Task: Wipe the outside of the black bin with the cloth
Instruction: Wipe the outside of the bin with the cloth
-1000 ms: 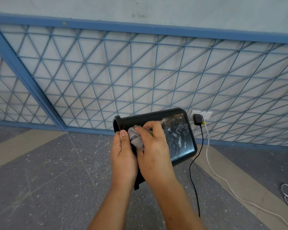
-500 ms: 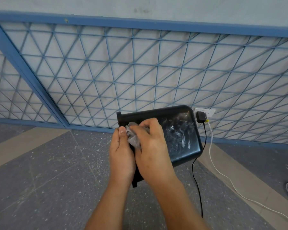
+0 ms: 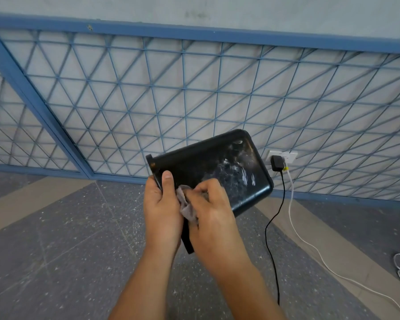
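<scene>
Both hands work in the head view: left hand [image 3: 163, 209] grips the black bin [image 3: 217, 162] at its rim end, holding it above the floor [image 3: 56, 250]; right hand [image 3: 214, 218] pinches the cloth [image 3: 185, 204] against its side. Since half a second ago the bin's base has tipped upward; white smears [image 3: 238, 172] there remain, so wiping likely continues.

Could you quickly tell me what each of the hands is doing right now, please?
Left hand: closed, gripping the black bin at its rim.
Right hand: closed, holding the cloth against the bin.
</scene>
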`<state>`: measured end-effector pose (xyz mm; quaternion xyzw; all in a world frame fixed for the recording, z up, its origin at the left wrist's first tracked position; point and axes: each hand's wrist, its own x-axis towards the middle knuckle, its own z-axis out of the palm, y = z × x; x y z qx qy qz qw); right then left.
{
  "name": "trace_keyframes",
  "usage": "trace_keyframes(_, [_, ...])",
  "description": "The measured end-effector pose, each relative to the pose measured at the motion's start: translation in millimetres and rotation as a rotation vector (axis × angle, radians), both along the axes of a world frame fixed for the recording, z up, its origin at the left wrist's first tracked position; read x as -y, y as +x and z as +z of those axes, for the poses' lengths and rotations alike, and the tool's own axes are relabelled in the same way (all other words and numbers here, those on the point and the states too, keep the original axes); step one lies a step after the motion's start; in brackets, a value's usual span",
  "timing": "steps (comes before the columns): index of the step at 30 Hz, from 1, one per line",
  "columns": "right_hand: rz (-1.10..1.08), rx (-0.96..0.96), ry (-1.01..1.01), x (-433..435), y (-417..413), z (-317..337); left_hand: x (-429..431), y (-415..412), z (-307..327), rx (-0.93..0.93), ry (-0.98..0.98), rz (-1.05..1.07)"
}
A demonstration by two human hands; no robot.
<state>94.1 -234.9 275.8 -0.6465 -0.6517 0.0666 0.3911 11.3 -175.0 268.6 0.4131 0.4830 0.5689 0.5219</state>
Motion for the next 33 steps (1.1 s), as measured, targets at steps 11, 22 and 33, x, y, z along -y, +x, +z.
trace_keyframes(11, [0.004,-0.018,-0.037,-5,4,-10,-1,6,-2,0.187,-0.085,0.027])
trace_keyframes(22, [0.032,0.025,0.007,8,-3,15,1,1,21,0.091,0.033,0.144])
trace_keyframes(33, [-0.019,0.040,0.136,44,-19,103,38,-12,114,0.109,0.187,0.093])
